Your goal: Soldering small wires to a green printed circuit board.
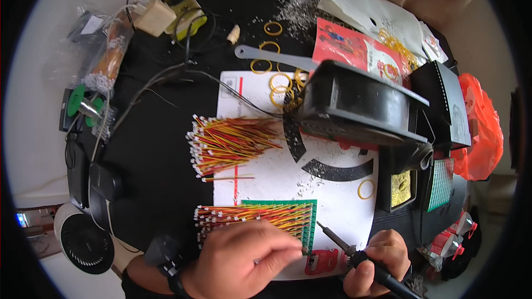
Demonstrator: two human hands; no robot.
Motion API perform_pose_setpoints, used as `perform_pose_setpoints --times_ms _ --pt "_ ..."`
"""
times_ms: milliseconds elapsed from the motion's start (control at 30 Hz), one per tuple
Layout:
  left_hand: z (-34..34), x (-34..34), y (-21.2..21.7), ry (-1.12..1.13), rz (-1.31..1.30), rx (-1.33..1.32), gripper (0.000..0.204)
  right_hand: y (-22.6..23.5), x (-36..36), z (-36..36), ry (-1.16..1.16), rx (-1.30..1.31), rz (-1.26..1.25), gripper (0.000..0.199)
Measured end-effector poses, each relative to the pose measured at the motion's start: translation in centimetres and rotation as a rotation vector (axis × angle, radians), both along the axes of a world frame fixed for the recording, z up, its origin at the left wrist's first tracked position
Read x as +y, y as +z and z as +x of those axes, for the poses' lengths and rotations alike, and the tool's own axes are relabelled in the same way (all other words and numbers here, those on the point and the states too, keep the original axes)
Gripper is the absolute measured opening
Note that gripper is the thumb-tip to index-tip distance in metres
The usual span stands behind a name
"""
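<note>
My right hand (pixel 382 263) is wrapped round the dark handle of a soldering iron (pixel 336 238), whose thin tip points up and left, close to the right edge of a green circuit board (pixel 312 227). Rows of red and yellow wires (pixel 249 212) with white connector ends lie across this board. Over its lower part rests my left hand (pixel 249 257), thumb and fingertips pressed together at the board's lower right corner; what they pinch, if anything, is hidden. A loose pile of similar wires (pixel 233 144) lies farther away on the white sheet (pixel 332 194).
A black fan-like housing (pixel 360 105) stands beyond the board. Right of it are a tray with gold-coloured material (pixel 403 187), another green board (pixel 441 184) and a red plastic bag (pixel 481 127). Yellow rubber bands (pixel 281 82) lie beyond; a solder spool (pixel 86 106) stands left.
</note>
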State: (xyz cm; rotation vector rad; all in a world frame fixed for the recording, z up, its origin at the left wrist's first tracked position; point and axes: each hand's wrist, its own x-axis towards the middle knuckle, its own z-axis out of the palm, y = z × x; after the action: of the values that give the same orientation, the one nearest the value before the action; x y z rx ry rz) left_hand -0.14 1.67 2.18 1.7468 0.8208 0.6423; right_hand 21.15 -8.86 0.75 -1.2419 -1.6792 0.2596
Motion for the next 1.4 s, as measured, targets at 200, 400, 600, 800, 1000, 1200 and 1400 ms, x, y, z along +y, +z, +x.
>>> perform_pose_setpoints --times_ms 200,400,600,800,1000,1200,1400 --pt "0.4 -1.9 -1.0 0.029 0.539 0.11 0.019 -0.9 0.7 -0.6 -0.081 0.165 -0.041 0.016" --pt "0.9 -2.1 -1.1 -0.064 0.591 0.211 0.015 -0.3 0.4 -0.9 -0.169 0.168 -0.008 0.016" --pt "1.6 -1.9 -1.8 -0.063 0.69 0.255 0.014 0.2 0.3 -0.5 -0.118 0.137 -0.115 0.016" --pt "1.4 -2.2 -1.7 -0.091 0.647 0.342 0.015 0.4 0.4 -0.3 -0.073 0.109 -0.162 0.017" --pt "1.6 -2.1 -2.1 -0.089 0.605 0.334 0.016 0.1 0.4 -0.2 -0.074 0.094 -0.151 0.019" --pt "1.6 -1.9 -2.1 -0.075 0.59 0.344 0.016 0.2 0.6 0.0 -0.033 0.079 -0.191 0.019" --pt "1.7 -1.9 -2.2 -0.071 0.573 0.32 0.017 0.3 0.5 -0.1 -0.028 0.082 -0.196 0.02"
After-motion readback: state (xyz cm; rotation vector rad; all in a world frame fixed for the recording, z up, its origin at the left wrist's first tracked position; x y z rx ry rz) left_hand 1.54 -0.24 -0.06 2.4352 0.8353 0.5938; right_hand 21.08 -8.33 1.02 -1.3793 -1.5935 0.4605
